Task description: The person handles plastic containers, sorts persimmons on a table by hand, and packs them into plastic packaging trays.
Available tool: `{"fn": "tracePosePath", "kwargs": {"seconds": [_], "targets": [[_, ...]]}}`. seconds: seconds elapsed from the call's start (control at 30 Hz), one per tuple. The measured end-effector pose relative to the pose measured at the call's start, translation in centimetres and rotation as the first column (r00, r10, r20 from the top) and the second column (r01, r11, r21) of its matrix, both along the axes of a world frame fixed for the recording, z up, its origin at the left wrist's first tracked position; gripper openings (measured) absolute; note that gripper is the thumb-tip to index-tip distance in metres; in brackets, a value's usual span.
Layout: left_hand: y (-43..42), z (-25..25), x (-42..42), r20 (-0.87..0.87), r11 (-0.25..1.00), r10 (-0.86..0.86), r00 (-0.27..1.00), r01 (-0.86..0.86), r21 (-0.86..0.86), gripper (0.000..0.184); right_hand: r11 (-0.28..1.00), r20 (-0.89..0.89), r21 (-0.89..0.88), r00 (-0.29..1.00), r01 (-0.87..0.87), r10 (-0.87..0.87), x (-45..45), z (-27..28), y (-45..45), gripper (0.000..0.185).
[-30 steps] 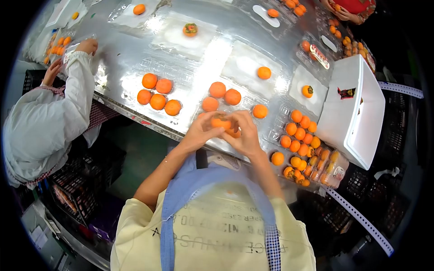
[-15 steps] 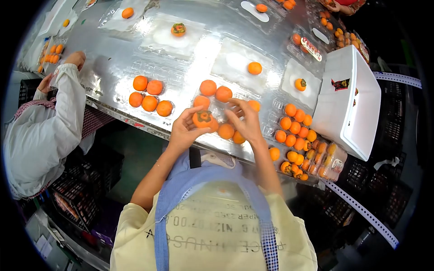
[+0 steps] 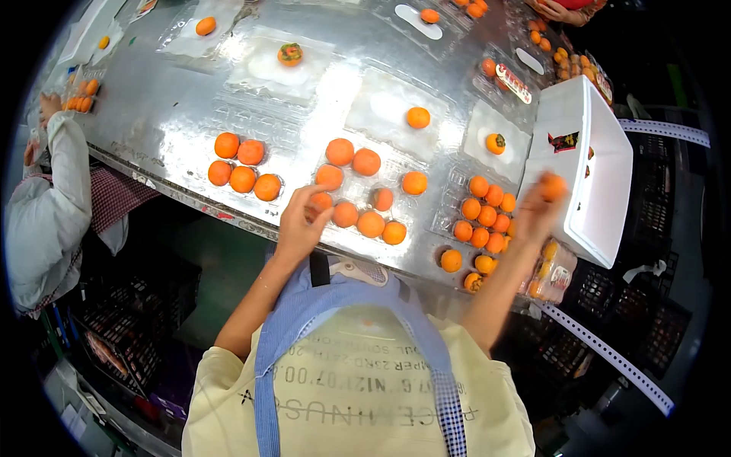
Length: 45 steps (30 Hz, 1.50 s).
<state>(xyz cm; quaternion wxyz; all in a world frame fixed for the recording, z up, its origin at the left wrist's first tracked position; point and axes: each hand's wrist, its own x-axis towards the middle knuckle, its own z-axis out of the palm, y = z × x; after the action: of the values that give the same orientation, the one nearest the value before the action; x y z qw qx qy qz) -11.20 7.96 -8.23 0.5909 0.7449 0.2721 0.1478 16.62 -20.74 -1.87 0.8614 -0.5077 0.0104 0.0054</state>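
Observation:
My left hand (image 3: 299, 221) is at the near edge of a clear plastic tray, its fingertips around an orange persimmon (image 3: 320, 202). Several more persimmons (image 3: 370, 224) lie in and about that tray. Off to the right, my right hand (image 3: 538, 213), blurred by motion, holds another persimmon (image 3: 553, 186) beside the white foam box (image 3: 582, 171). To the left of the middle tray, several persimmons (image 3: 242, 179) sit in a second clear tray. A filled tray of smaller persimmons (image 3: 487, 215) stands between the middle tray and my right forearm.
The metal table (image 3: 152, 114) carries white sheets, each with one persimmon, toward the back. A co-worker's white sleeve (image 3: 70, 164) is at the left edge, and another person's hand (image 3: 560, 11) at the top right. Dark crates (image 3: 129, 327) stand below the table.
My right hand has moved from the middle tray to the foam box with a persimmon. My left hand no longer has the persimmon it held up and is lower, at the tray. The left co-worker's arm has shifted left.

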Motion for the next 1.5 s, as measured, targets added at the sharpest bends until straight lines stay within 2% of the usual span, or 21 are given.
{"fn": "tracePosePath", "kwargs": {"seconds": [0.03, 0.1, 0.17, 0.2, 0.23, 0.27, 0.33, 0.37, 0.43, 0.53, 0.63, 0.73, 0.77, 0.83, 0.9, 0.93, 1.03, 1.13, 1.23, 1.33, 1.5], "targets": [[0.4, -0.7, -0.3, -0.019, 1.000, 0.012, 1.000, -0.012, 0.014, 0.034, 0.696, 0.104, 0.659, 0.950, -0.287, 0.293, 2.9, 0.1, -4.5, 0.074], [1.1, -2.0, -0.8, -0.055, 0.998, 0.040, 0.998, -0.037, 0.046, 0.028, 0.828, 0.065, 0.547, 0.993, -0.122, 0.103, 2.2, 3.5, -3.2, 0.076], [1.3, -2.5, -0.8, -0.062, 0.997, 0.068, 0.996, -0.065, 0.043, 0.020, 0.986, 0.126, 0.133, 0.988, -0.102, 0.086, 2.2, 3.2, -1.0, 0.061], [1.3, -2.8, -0.8, -0.063, 0.997, 0.071, 0.995, -0.069, 0.033, 0.020, 0.968, -0.016, -0.243, 0.998, -0.057, 0.055, 1.5, 2.4, 1.2, 0.051], [1.3, -2.9, -0.9, -0.065, 0.997, 0.075, 0.995, -0.074, 0.023, 0.019, 0.812, -0.015, -0.575, 0.993, -0.105, 0.118, -1.1, 1.4, 4.3, 0.043], [1.4, -2.9, -1.0, -0.101, 0.998, 0.064, 0.993, -0.063, 0.008, 0.019, 0.699, -0.074, -0.679, 0.968, -0.226, 0.240, -2.1, -1.7, 6.0, 0.042], [1.6, -2.8, -1.1, -0.173, 0.999, 0.041, 0.984, -0.045, -0.024, 0.018, 0.395, -0.184, -0.795, 0.803, -0.461, 0.566, -5.9, -3.8, 11.4, 0.044], [1.5, -2.7, -1.0, -0.160, 0.999, 0.040, 0.986, -0.045, -0.027, 0.018, 0.311, -0.177, -0.841, 0.769, -0.442, 0.614, -8.1, -3.5, 13.9, 0.044], [1.5, -2.5, -1.1, -0.137, 0.998, 0.040, 0.990, -0.045, -0.033, 0.017, 0.174, 0.063, -0.978, 0.643, -0.111, 0.763, -9.8, -5.3, 16.4, 0.046], [1.5, -2.6, -1.4, -0.124, 0.996, 0.046, 0.991, -0.055, -0.074, 0.017, 0.070, 0.087, -0.996, 0.548, 0.052, 0.832, -10.5, -6.4, 18.2, 0.045], [1.4, -2.4, -1.3, -0.116, 0.994, 0.063, 0.991, -0.073, -0.085, 0.014, 0.043, 0.077, -0.996, 0.573, 0.073, 0.816, -10.3, -7.5, 18.6, 0.045], [1.6, -2.6, -1.2, -0.117, 0.993, 0.053, 0.992, -0.065, -0.103, 0.014, 0.029, 0.037, -0.999, 0.581, 0.024, 0.813, -9.7, -7.1, 18.1, 0.046], [1.6, -2.6, -1.1, -0.110, 0.991, 0.055, 0.992, -0.067, -0.111, 0.014, 0.059, -0.065, -0.983, 0.624, -0.176, 0.779, -9.6, -6.9, 17.8, 0.045], [1.6, -2.5, -1.0, -0.099, 0.989, 0.059, 0.993, -0.071, -0.126, 0.014, 0.149, -0.287, -0.829, 0.639, -0.539, 0.714, -9.3, -6.5, 16.9, 0.044], [1.7, -2.3, -0.9, -0.128, 0.993, 0.044, 0.991, -0.057, -0.100, 0.014, 0.357, -0.355, -0.520, 0.577, -0.776, 0.736, -9.3, -5.6, 15.8, 0.044], [1.7, -2.3, -0.9, -0.144, 0.995, 0.032, 0.989, -0.045, -0.089, 0.014, 0.441, -0.378, -0.323, 0.541, -0.837, 0.751, -9.5, -5.2, 15.3, 0.045], [1.5, -2.3, -0.7, -0.123, 0.994, 0.032, 0.992, -0.045, -0.103, 0.015, 0.535, -0.381, 0.068, 0.474, -0.842, 0.794, -10.7, -4.3, 14.3, 0.049], [0.9, -1.2, 0.1, -0.034, 0.974, 0.031, 0.999, -0.038, -0.224, 0.016, 0.528, -0.384, 0.278, 0.411, -0.802, 0.827, -11.9, -3.7, 14.0, 0.054], [0.3, 1.5, 1.4, 0.050, 0.954, -0.053, 0.997, 0.065, -0.294, 0.018, 0.587, -0.439, 0.276, 0.443, -0.761, 0.782, -13.4, -3.0, 14.3, 0.057], [0.0, 3.3, 2.2, 0.057, 0.885, -0.128, 0.990, 0.140, -0.444, 0.022, 0.499, -0.361, 0.350, 0.378, -0.793, 0.853, -13.8, -3.6, 13.9, 0.058], [-0.4, 4.9, 2.7, 0.111, 0.855, -0.132, 0.985, 0.170, -0.489, 0.022, 0.490, -0.261, 0.277, 0.425, -0.827, 0.866, -14.2, -2.7, 14.0, 0.058]]}}
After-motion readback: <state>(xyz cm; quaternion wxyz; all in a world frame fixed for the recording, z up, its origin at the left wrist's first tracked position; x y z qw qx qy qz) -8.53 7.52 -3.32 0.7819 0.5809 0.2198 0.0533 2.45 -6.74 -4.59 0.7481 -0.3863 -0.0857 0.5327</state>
